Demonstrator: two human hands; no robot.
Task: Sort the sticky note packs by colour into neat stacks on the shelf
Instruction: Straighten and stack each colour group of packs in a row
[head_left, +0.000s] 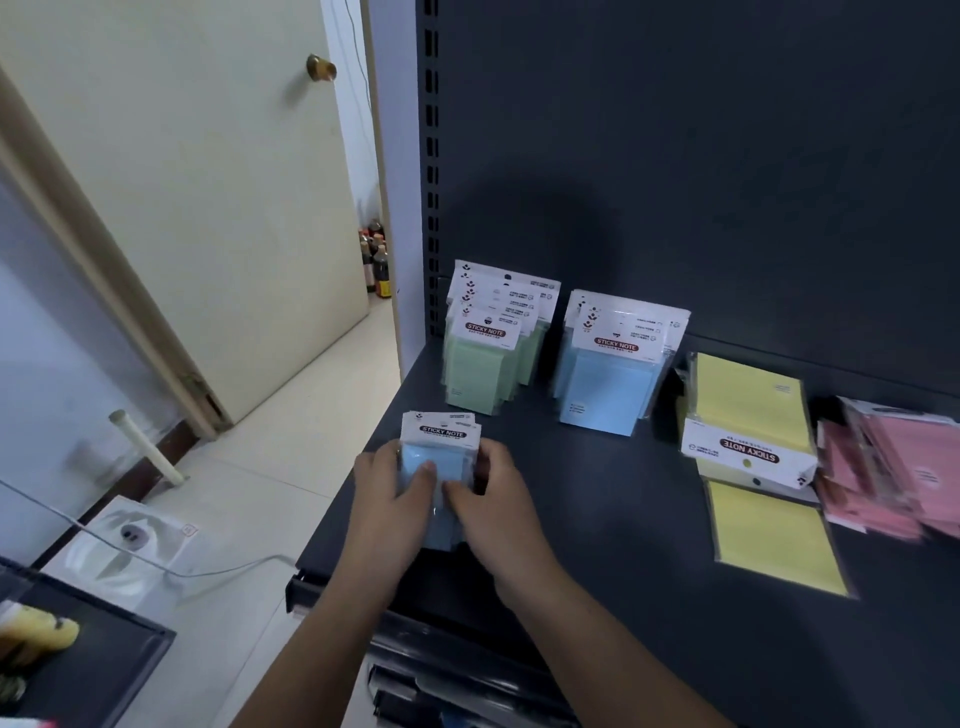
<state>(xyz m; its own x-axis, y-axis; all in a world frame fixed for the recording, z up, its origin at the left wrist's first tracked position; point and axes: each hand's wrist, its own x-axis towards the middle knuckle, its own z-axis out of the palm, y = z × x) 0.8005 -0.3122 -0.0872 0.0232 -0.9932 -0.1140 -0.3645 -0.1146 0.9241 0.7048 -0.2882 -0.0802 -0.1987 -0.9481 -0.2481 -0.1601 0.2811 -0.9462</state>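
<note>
Both hands hold a small bundle of blue sticky note packs (439, 447) over the near left part of the dark shelf (597, 519). My left hand (389, 499) grips its left side with the thumb on the front; my right hand (498, 493) grips its right side. Against the back panel lean a green stack (480, 364) and, to its right, a blue stack (610, 384). Yellow packs (748, 410) lie flat further right, one yellow pack (774, 535) nearer me. Pink packs (888, 467) lie in a loose heap at the far right.
The shelf's slotted upright (431, 171) stands at the left of the back panel. An open door (208, 208) and tiled floor lie to the left, with bottles (376, 260) beyond it. A white box (130, 545), a cable and a dark tray (78, 665) sit lower left.
</note>
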